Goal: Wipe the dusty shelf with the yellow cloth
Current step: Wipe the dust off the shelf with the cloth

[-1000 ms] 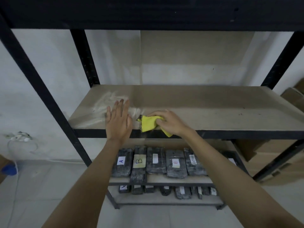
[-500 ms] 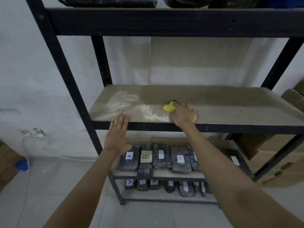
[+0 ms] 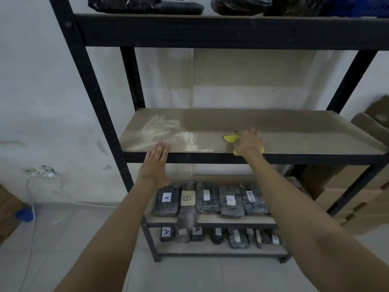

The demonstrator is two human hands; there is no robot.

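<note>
The dusty shelf (image 3: 294, 131) is a brown board in a black metal rack, at mid height. White dust streaks (image 3: 166, 131) cover its left part. My right hand (image 3: 248, 143) presses the yellow cloth (image 3: 230, 138) flat on the board near its front edge, about the middle; most of the cloth is hidden under the hand. My left hand (image 3: 155, 163) is held flat, fingers together and stretched, with the fingertips at the shelf's front edge below the dust streaks; it holds nothing.
Black wrapped packages (image 3: 208, 200) with letter labels fill the two lower shelves. Dark bags (image 3: 147, 5) lie on the top shelf. Cardboard boxes (image 3: 357, 199) stand to the right of the rack. A white cable and socket (image 3: 42, 171) are on the left wall.
My right hand has slid the cloth to the right along the shelf, away from the dust streaks. My left hand has drawn back from the board to its front edge. The view has pulled back.
</note>
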